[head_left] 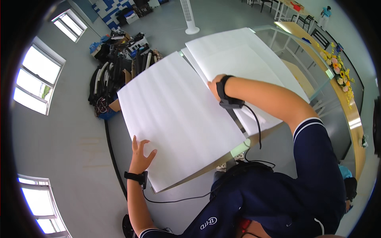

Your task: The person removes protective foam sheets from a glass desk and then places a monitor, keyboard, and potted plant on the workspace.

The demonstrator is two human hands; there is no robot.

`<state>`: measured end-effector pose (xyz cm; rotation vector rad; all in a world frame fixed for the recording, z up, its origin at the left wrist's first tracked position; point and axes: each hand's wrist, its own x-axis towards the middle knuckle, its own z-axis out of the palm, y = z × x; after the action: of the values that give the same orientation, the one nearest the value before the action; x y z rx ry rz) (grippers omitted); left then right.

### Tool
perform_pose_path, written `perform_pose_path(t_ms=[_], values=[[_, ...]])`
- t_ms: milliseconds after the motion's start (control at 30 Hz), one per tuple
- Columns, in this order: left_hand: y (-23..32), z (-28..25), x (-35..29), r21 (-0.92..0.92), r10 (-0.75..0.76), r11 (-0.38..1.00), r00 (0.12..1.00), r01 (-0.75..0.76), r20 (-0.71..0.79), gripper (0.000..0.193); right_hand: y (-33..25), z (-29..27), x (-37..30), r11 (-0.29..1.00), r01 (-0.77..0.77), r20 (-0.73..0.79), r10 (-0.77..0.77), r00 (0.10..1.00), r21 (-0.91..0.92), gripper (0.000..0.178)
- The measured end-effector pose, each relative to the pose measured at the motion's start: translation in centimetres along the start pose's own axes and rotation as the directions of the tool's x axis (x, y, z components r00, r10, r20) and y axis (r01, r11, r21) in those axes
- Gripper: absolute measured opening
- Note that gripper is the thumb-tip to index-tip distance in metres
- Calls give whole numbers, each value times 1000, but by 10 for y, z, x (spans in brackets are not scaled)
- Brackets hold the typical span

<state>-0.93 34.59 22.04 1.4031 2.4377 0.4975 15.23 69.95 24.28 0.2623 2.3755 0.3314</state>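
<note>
A large white paper sheet (178, 119) lies slantwise over a glass-topped table (241, 147). My left hand (142, 155) rests at its left edge, thumb and fingers spread apart, holding nothing. My right hand (216, 85) is at the sheet's far right edge, its fingers curled in and apparently pinching that edge; the fingertips are partly hidden. To the right, beneath my right forearm, lies another white sheet (238, 51) that seems to have a smaller one on it. A narrow gap shows between the two large sheets. Both my wrists wear black straps with cables.
A wooden counter (353, 119) with a flower arrangement (337, 65) runs along the right. Rolls and boxes (115, 75) are piled on the floor at the far left. A white tower fan (188, 18) stands beyond the table. A cable (178, 200) hangs near my body.
</note>
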Motion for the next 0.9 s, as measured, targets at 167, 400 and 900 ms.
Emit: perform_pose_path(t_ms=[167, 400, 900], values=[[-14, 0, 33, -40, -267, 964, 958, 264, -104, 80, 1, 3, -20, 965, -60, -106, 89, 990, 256, 78], [-38, -9, 65, 20, -316, 948, 948, 317, -23, 86, 11, 8, -9, 950, 33, -122, 6, 992, 311, 86], [-56, -17, 73, -46, -227, 973, 973, 226, -27, 87, 10, 3, -33, 970, 132, -217, -87, 972, 203, 70]])
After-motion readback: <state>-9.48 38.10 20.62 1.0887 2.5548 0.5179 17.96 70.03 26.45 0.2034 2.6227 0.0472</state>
